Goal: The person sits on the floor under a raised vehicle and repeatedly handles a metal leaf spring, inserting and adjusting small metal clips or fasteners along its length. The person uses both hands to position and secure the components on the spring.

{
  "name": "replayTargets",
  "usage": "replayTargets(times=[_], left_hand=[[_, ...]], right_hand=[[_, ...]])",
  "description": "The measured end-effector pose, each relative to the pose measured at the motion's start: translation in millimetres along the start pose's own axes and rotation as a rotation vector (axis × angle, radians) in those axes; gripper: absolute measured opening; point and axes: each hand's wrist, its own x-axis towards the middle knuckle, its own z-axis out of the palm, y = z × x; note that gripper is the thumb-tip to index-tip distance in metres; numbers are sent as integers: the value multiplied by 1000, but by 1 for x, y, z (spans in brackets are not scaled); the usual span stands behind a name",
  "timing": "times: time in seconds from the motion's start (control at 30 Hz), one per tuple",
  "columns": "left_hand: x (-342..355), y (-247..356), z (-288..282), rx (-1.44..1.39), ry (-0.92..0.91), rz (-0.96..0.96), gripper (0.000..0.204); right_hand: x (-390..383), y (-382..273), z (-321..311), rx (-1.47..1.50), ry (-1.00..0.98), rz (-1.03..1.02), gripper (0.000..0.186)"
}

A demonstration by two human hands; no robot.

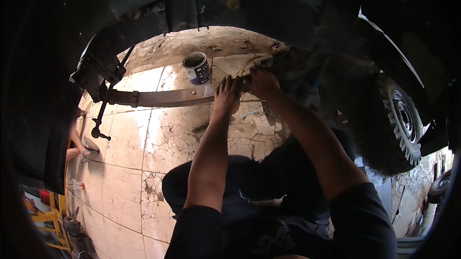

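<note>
A long grey leaf spring (168, 98) runs from the left bracket toward the dark area at centre right. My left hand (227, 96) is closed over the spring's edge, its fingers pointing away from me. Just to its right, my right hand (262, 82) has its fingers curled round the darker stretch of the same spring. The fingertips' undersides are hidden. Behind the spring, close to my left hand, a paint can (197, 71) with a dark label stands on the floor.
Dark vehicle bodywork (182, 12) arches overhead. A black linkage rod (102, 115) hangs at left. A large tyre (406, 120) stands at right. Cracked tiles (122, 144) cover the floor. Another person's foot (90, 149) and a yellow metal frame (50, 218) are at far left.
</note>
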Motion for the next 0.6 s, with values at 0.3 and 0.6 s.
replayTargets(times=[0.3, 0.6], left_hand=[[-12, -3, 4, -20, 85, 2, 73], [-15, 2, 2, -49, 111, 16, 70]], right_hand=[[-5, 9, 13, -109, 109, -132, 78], [6, 8, 9, 101, 57, -20, 67]])
